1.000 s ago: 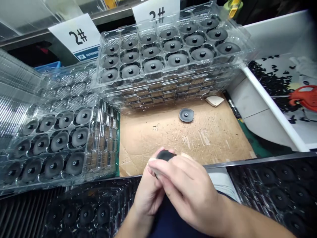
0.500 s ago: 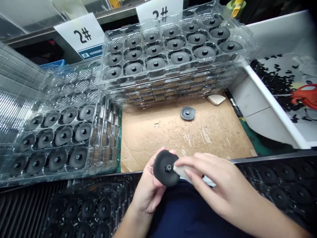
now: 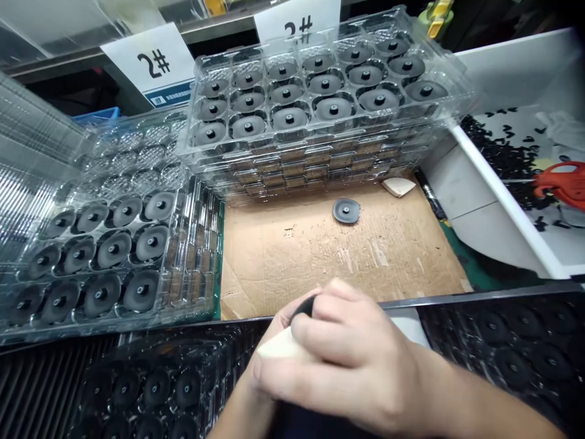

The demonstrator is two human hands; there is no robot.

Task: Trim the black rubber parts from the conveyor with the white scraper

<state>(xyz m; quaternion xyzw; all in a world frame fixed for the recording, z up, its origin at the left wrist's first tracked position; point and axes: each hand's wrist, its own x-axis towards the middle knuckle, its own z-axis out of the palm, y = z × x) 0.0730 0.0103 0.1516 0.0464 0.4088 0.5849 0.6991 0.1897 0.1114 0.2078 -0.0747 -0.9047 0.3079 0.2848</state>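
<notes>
Left hand (image 3: pixel 242 403) grips 1 black disc (image 3: pixel 304 306), mostly hidden; right hand (image 3: pixel 351 360) closed on 1 white pad (image 3: pixel 278 344) against it; 1 more disc (image 3: pixel 346 210) on cardboard (image 3: pixel 283 268).

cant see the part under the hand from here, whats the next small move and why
I'd judge the best small move is to lift the right hand slightly off the dark round disc held in the left hand. The right hand and the pale wedge pad cover most of the disc, so its face probably can't be checked until then.
</notes>
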